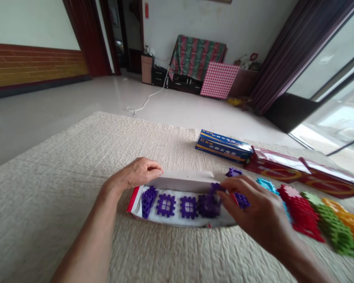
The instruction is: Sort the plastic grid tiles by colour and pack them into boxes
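Observation:
An open long box [132, 200] with a red end and white lining lies on the quilted cover. Inside it sits a row of purple waffle blocks [166, 205], two with window panes and a pile of them at the left end. My left hand [141, 173] has its fingers curled and pinched at the raised box lid [191, 175], near its left part. Over the box's right end, my right hand [250, 212] grips a purple waffle block [216, 188], blurred by motion. More purple blocks [234, 172] lie just beyond and beside that hand.
To the right lie stacks of blue [267, 184], red [302, 212], green [336, 224] and orange [346, 216] waffle blocks. Behind them stand a blue box [224, 146] and two red boxes [279, 163]. A white cable [149, 96] crosses the floor beyond the quilted cover [76, 165].

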`<state>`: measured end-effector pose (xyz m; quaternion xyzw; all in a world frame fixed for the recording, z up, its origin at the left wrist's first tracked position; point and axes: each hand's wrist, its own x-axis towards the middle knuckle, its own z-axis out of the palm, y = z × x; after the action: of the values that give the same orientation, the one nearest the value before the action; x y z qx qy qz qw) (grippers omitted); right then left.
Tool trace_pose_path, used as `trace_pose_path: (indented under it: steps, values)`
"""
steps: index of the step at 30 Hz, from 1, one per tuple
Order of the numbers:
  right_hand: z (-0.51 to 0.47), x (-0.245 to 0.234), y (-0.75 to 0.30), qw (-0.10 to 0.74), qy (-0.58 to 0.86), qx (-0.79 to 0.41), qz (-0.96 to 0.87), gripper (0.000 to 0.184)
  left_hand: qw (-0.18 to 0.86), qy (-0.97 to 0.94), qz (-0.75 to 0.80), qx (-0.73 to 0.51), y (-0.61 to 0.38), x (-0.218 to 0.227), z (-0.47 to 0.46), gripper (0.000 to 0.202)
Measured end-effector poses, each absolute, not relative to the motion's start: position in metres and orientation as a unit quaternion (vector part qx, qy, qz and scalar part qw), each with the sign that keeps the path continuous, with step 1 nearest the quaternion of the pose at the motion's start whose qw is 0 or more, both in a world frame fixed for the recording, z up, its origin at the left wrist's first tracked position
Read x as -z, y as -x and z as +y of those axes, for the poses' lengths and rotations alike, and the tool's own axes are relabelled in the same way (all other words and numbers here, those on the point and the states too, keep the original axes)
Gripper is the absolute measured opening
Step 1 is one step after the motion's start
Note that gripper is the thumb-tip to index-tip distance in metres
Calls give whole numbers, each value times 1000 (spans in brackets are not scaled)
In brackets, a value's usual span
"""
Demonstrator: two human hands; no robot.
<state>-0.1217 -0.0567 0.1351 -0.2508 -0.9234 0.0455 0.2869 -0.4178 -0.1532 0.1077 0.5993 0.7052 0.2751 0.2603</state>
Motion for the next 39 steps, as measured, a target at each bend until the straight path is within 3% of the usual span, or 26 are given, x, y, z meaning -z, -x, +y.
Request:
trace_pose_path:
  steps: [3,7,12,17,20,24,29,33,39]
  values:
    - [-73,-135,162,222,176,-96,-954,14,273,-608,696,-266,420,-105,-153,31]
    - [-80,-121,192,134,121,-54,-982,16,275,-607,694,-272,420,-104,-153,31]
    - [-79,-104,206,113,56,-10,-992,22,273,-609,694,-270,419,-105,-153,31]
    - [-81,-105,210,94,81,-11,-992,17,269,-614,691,-272,419,-105,-153,32]
    - [-80,-117,202,124,107,-44,-986,17,266,-614,692,-269,418,-107,-154,31]
    - [-70,-134,171,223,140,-77,-962,18,236,-622,695,-273,415,-111,-155,31]
    - [-54,-138,114,353,223,16,-909,12,168,-670,668,-276,407,-114,-155,31]
    - [-41,-124,71,361,285,99,-882,16,191,-686,649,-270,403,-117,-157,31]
    - [-23,-91,35,343,334,85,-874,13,150,-708,635,-270,391,-113,-157,40]
